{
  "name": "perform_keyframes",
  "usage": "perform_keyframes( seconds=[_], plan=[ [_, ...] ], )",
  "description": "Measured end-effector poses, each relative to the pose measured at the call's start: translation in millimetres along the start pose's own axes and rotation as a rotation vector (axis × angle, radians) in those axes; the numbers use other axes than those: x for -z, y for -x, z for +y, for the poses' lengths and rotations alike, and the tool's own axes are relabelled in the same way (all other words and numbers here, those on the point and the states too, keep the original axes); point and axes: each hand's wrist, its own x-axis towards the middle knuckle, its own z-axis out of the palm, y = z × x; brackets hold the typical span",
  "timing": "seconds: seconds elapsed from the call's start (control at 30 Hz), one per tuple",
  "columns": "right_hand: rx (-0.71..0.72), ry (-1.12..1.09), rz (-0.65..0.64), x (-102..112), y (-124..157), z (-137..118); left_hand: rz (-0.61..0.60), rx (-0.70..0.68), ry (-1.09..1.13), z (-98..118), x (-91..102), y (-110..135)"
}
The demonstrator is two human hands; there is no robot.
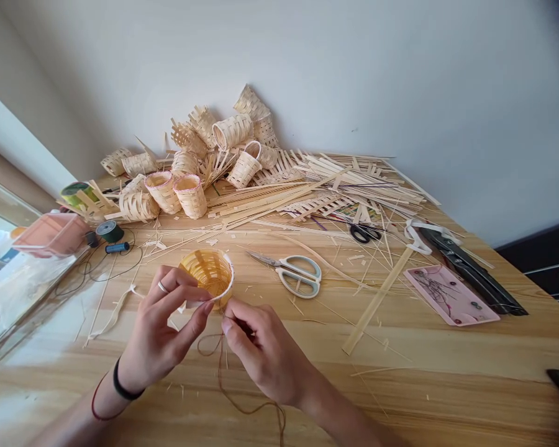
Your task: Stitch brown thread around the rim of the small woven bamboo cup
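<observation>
"Amber weave glows in the middle of the frame. Where does that small bamboo basket [208, 273] sit?"

"Up off the worktop [423, 385], held above it in the left hand [168, 323]. The fingers curl around its outer wall and the thumb presses near the lower rim, so that hand is firmly closed on it."

"And the other hand?"

"The right hand [265, 351] sits just beside the basket, lower and to its right, with the fingertips almost at the rim. They look pinched on a brown thread [223, 379], which drops in loose loops toward the worktop. If anything else lies in that pinch, the fingers hide it."

"Which way does the basket lie?"

"Its round mouth tips upward, and its axis runs from the base, tucked into the left fingers, out through the opening. The left hand is the nearer of the two, while the rim's lower right edge faces the right fingertips."

"How does it look?"

"Fine, tight strands circle the inside in orange-yellow, crossed by wider upright strips, and a pale binding [231, 273] edges the rim. Whether the thread passes through that binding cannot be told."

"Anything close by?"

"Scissors with pale blue handles [300, 276] lie on the worktop to the right, near the basket but not touching it."
</observation>
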Motion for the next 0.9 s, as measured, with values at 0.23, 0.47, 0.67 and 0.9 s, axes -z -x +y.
perform_keyframes(
  seconds=[0.23, 0.47, 0.67, 0.9],
  plan=[
    [-0.015, -0.021, -0.002, -2, 1, 1, 0.004, 0.0, -0.012, -1, 0.0, 1],
    [-0.036, -0.066, 0.013, -3, 0, -1, 0.012, -0.02, -0.012, 1, -1.3, 1],
    [-0.055, -0.134, 0.021, -5, 2, -4, 0.063, -0.102, -0.095, 3, -4.7, 0],
    [-0.04, -0.138, 0.051, -11, 3, -6, 0.083, -0.103, -0.112, 4, -6.9, 2]
  ],
)
